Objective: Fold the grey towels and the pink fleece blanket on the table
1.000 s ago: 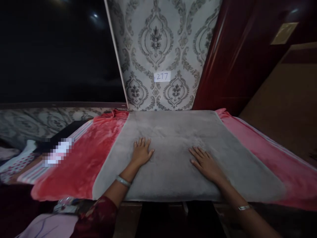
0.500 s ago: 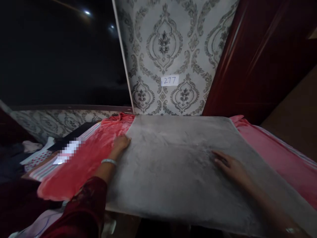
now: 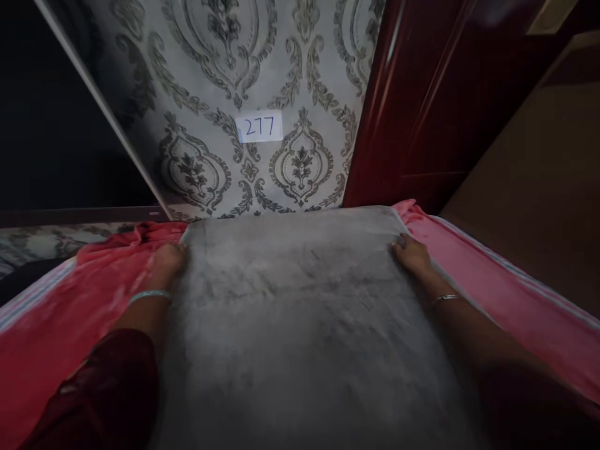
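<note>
A grey plush cloth (image 3: 300, 325) lies spread out flat, with faint creases across it and its far edge against the wall. At its left edge, near the far corner, my left hand (image 3: 169, 257) is closed on the cloth, slightly blurred. My right hand (image 3: 413, 255) pinches the opposite edge near the far right corner, fingers curled in. Under the grey cloth, a red-pink plush cloth with a striped border shows on both sides, its left part (image 3: 94, 300) bunched at the back and its right part (image 3: 482, 281) sloping away.
Behind the cloth rises a patterned wallpapered wall (image 3: 225, 162) bearing a paper label (image 3: 260, 126) with "277". A dark screen (image 3: 60, 137) stands at the left. On the right are a dark red glossy panel (image 3: 422, 94) and a brown surface (image 3: 539, 162).
My right hand has moved from over the middle of the grey cloth to its far right edge. My left hand has slid toward the far left corner. The view has come closer.
</note>
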A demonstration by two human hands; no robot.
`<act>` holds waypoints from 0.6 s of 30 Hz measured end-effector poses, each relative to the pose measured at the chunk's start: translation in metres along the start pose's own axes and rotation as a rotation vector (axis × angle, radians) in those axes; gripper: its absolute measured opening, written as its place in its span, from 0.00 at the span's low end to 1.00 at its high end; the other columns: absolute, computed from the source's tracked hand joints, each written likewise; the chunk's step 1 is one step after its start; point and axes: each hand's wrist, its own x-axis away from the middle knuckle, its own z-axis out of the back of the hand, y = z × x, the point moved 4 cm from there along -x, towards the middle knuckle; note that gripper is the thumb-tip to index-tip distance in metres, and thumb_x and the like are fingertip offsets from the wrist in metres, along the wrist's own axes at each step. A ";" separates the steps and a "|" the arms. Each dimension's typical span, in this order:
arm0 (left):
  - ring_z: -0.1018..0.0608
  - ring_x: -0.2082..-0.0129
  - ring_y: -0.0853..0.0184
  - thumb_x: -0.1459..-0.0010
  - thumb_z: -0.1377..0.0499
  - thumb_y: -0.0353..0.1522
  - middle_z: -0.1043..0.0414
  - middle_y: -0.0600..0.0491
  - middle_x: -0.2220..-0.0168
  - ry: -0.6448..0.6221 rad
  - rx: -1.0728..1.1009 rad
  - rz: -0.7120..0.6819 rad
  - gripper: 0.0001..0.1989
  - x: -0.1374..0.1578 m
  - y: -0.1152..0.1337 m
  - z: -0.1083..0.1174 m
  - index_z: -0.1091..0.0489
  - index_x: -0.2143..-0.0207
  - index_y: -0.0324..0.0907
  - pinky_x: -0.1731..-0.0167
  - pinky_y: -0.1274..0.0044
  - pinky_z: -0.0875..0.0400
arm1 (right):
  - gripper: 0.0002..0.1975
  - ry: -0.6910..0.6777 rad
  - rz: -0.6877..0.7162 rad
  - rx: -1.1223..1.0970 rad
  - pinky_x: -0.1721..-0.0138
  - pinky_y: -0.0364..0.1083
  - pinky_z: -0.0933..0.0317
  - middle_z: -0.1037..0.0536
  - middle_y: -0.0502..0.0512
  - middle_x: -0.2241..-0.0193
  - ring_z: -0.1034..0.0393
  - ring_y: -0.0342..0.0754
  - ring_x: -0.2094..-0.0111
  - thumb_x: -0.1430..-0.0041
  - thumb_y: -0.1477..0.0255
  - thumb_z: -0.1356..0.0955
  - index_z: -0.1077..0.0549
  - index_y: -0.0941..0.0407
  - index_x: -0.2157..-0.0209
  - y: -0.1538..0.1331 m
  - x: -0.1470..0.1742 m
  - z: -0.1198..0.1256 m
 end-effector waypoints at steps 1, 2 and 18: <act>0.23 0.46 0.46 0.32 0.53 0.39 0.28 0.22 0.46 0.006 -0.010 0.011 0.28 -0.002 0.001 -0.002 0.30 0.47 0.20 0.56 0.66 0.30 | 0.30 -0.007 0.025 0.041 0.38 0.61 0.42 0.31 0.69 0.38 0.38 0.65 0.37 0.32 0.61 0.40 0.34 0.61 0.35 -0.004 -0.003 -0.005; 0.24 0.45 0.45 0.32 0.53 0.38 0.29 0.23 0.45 0.012 -0.022 0.021 0.28 -0.004 0.001 -0.004 0.31 0.45 0.21 0.55 0.64 0.29 | 0.30 -0.015 0.044 0.081 0.37 0.63 0.44 0.33 0.69 0.36 0.40 0.66 0.35 0.31 0.60 0.41 0.35 0.60 0.34 -0.006 -0.004 -0.009; 0.20 0.55 0.46 0.40 0.52 0.44 0.21 0.31 0.55 0.093 0.004 0.055 0.32 -0.054 -0.038 -0.025 0.24 0.48 0.29 0.62 0.64 0.24 | 0.29 0.062 -0.092 0.095 0.46 0.61 0.35 0.26 0.73 0.44 0.32 0.68 0.43 0.33 0.61 0.37 0.31 0.62 0.37 0.037 -0.032 -0.007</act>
